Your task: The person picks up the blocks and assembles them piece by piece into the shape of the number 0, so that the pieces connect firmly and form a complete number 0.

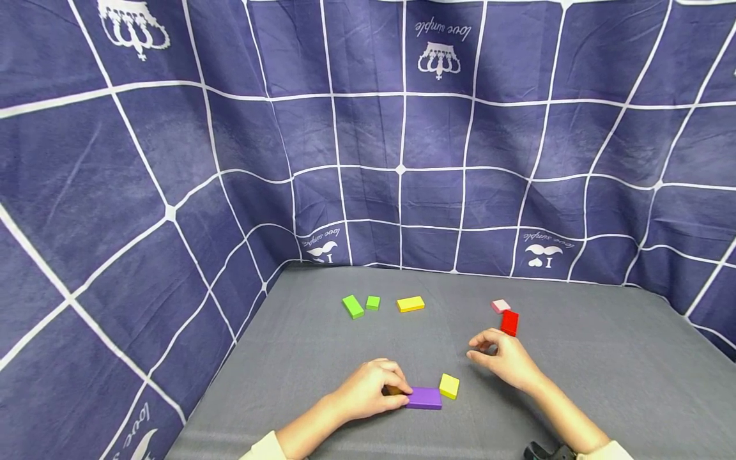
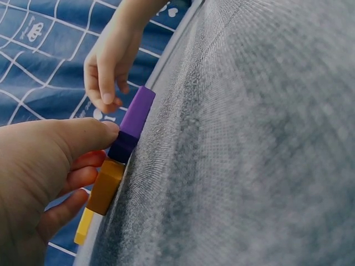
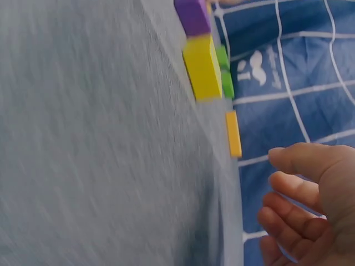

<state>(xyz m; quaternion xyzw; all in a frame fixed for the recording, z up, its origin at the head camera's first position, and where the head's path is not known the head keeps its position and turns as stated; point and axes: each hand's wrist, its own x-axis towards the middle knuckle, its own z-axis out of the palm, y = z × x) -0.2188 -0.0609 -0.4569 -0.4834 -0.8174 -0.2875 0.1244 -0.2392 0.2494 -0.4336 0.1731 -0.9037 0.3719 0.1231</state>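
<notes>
My left hand pinches the left end of a purple block lying on the grey table, with the thumb on the near side and fingers beyond it. Partly hidden under that hand is an orange block, end to end with the purple one. A yellow cube-like block sits at the purple block's right end. Holding nothing, my right hand hovers over the table with loosely bent fingers, thumb apart from them. Just beyond it lies a red block, with a pink block at its far end.
Farther back on the grey table lie a long green block, a small green block and a flat yellow block. A blue curtain with white lines hangs behind the table and along its left side.
</notes>
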